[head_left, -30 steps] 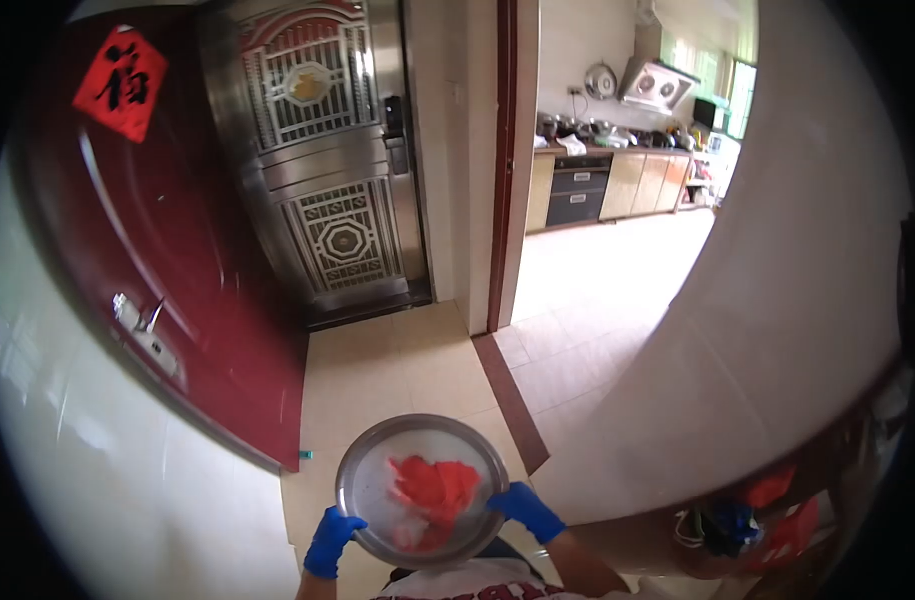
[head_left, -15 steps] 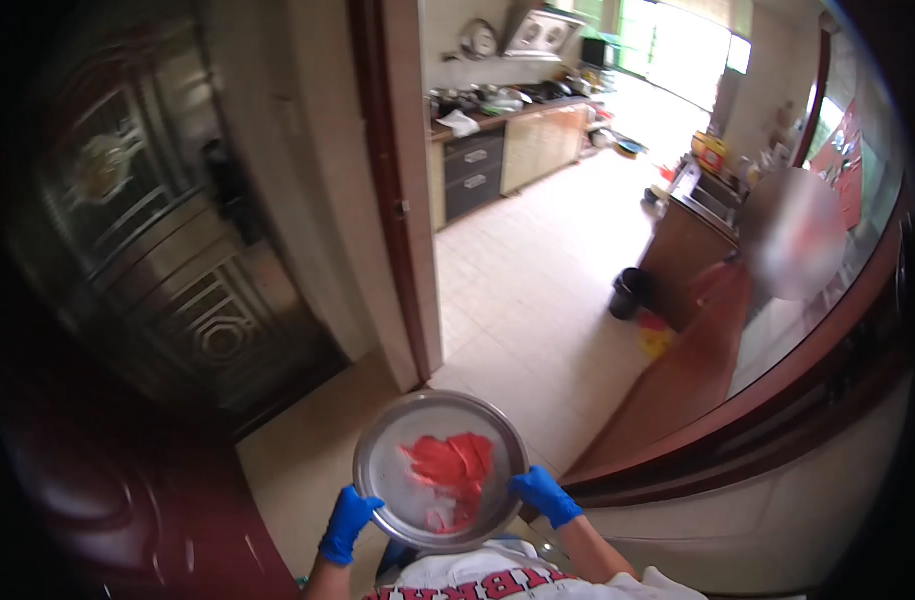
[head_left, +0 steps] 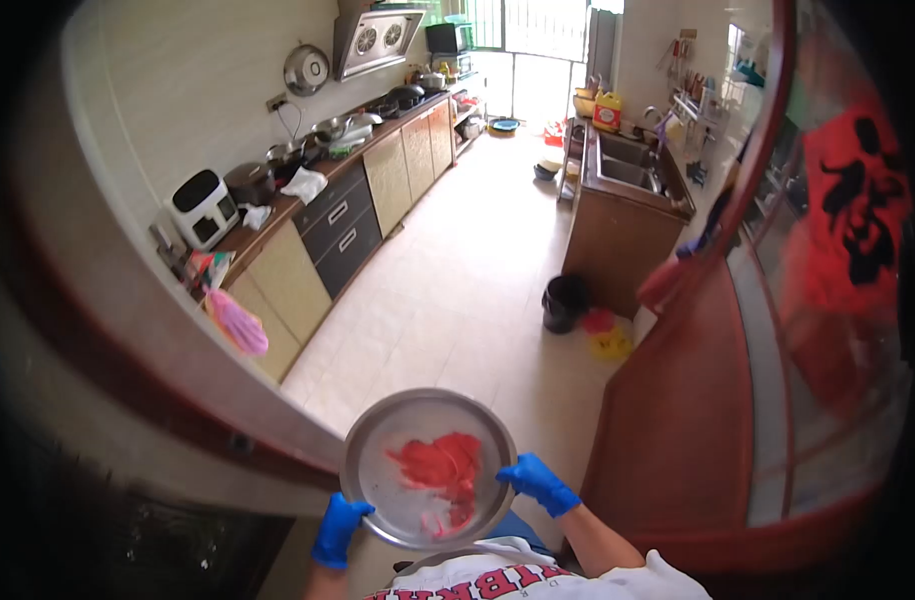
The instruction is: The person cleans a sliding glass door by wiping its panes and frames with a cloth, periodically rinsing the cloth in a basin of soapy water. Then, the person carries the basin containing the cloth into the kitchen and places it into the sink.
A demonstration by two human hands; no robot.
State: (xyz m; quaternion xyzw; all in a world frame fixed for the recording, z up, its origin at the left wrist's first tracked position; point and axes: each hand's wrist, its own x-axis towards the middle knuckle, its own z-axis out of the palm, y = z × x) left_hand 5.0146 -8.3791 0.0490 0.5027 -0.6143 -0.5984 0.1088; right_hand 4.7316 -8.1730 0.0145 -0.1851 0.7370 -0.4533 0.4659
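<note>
A round metal tray [head_left: 368,450] is held out in front of my body at waist height. On its bottom lies a crumpled, glossy red piece [head_left: 440,462], perhaps thin plastic or cloth; its kind is unclear. My left hand [head_left: 340,528], in a blue glove, grips the near left rim with the thumb over the edge. Across from it, my right hand [head_left: 540,484], gloved in blue too, is closed on the right rim. The fingers under the tray are hidden on both sides.
A doorway with a red-brown door [head_left: 668,420] on the right opens into a kitchen. Along the left runs a counter [head_left: 278,225] with a white air fryer [head_left: 202,208] and pots. A sink [head_left: 628,165] stands at right, with a black bin [head_left: 566,303] on the floor [head_left: 418,300].
My view has turned left to right toward the kitchen, and I am now at the doorway. Both hands still hold the tray, and the red piece lies in it as before.
</note>
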